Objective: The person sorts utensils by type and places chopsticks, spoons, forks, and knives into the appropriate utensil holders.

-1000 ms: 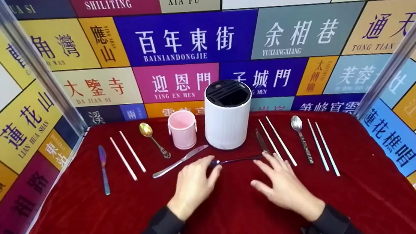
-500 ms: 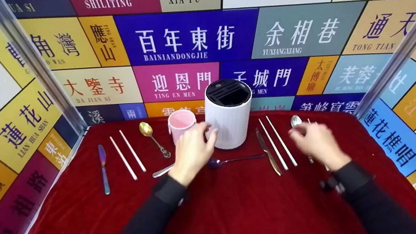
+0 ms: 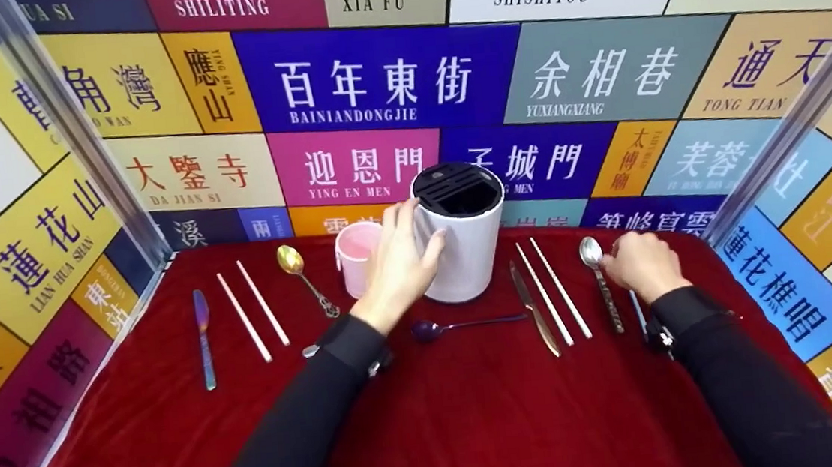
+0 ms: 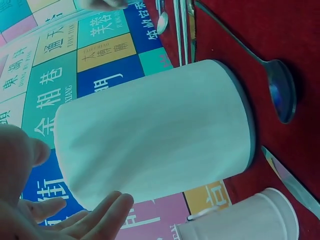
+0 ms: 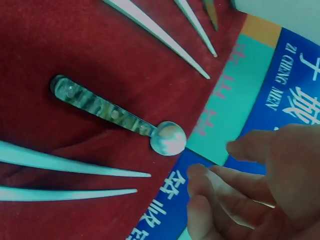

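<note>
My left hand (image 3: 400,261) is at the left side of the white cylindrical utensil holder (image 3: 467,259), its fingers by the black slotted top. In the left wrist view the thumb and fingers spread about the holder's upper end. Beside that hand a pink cup (image 3: 355,265) stands partly hidden. Over the light-blue chopsticks (image 3: 637,312) hovers my right hand (image 3: 645,266), covering most of them. Its fingers bend loosely with nothing between them in the right wrist view. Just left of it lies a silver spoon (image 5: 169,139) with a patterned handle.
Red cloth covers the table. A dark purple spoon (image 3: 428,329) lies in front of the holder. To its right are a gold-toned knife (image 3: 536,313) and white chopsticks (image 3: 548,297). A gold spoon (image 3: 290,259), pink chopsticks (image 3: 244,316) and rainbow knife (image 3: 204,342) lie left. Printed panels (image 3: 379,71) rise behind.
My left hand has moved up from the table to the utensil holder's side. My right hand has left the knife and white chopsticks and gone right, over the light-blue chopsticks.
</note>
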Available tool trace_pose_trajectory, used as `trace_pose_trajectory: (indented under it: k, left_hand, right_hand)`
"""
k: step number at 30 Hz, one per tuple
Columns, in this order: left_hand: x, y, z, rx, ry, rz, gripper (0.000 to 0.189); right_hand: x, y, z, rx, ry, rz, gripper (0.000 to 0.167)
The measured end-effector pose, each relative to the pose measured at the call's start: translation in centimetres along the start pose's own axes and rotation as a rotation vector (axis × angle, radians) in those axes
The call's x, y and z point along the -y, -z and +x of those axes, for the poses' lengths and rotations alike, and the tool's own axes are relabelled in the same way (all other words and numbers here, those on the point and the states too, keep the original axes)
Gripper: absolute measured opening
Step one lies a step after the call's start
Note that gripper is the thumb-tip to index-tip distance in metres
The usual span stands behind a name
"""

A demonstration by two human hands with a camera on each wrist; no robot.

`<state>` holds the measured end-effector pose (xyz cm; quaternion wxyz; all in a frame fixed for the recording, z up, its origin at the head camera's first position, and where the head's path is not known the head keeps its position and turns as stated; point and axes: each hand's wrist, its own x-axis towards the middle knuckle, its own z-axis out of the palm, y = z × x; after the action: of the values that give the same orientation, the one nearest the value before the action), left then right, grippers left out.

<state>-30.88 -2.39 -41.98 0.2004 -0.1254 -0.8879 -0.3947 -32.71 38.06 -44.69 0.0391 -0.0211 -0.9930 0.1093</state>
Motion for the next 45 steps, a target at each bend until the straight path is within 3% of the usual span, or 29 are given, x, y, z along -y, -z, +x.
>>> trace_pose_trajectory:
  k: [4, 10, 16, 23, 31, 36, 45]
  left_hand:
    - [-0.1, -0.6, 0.9, 0.024, 0.028, -0.030, 0.077]
    - [0.3, -2.2, 1.7, -0.019, 0.060, -0.053, 0.084]
    - [0.3, -3.4, 2.1, -0.017, 0.140, -0.184, 0.105]
    - [0.4, -4.7, 2.2, -0.018, 0.155, -0.157, 0.129]
    - [1.3, -5.5, 2.1, -0.037, 0.166, -0.198, 0.126]
    - [1.5, -5.5, 1.9, -0.009, 0.169, -0.183, 0.128]
    - [1.7, -5.3, 2.0, -0.004, 0.177, -0.176, 0.130]
  right_hand:
    - [0.1, -1.2, 0.2, 0.082, -0.020, -0.044, 0.045]
    - [0.5, -2.7, 0.3, 0.106, -0.034, -0.095, 0.053]
    - [0.7, -3.2, 0.5, 0.136, -0.039, -0.109, 0.048]
    - [-0.1, -3.9, 0.8, 0.142, -0.049, -0.110, 0.038]
    - [-0.2, -4.6, 1.2, 0.151, -0.061, -0.104, 0.037]
    - [-0.2, -4.7, 1.2, 0.176, -0.095, -0.090, 0.037]
    - [0.5, -3.6, 1.3, 0.165, -0.091, -0.036, 0.038]
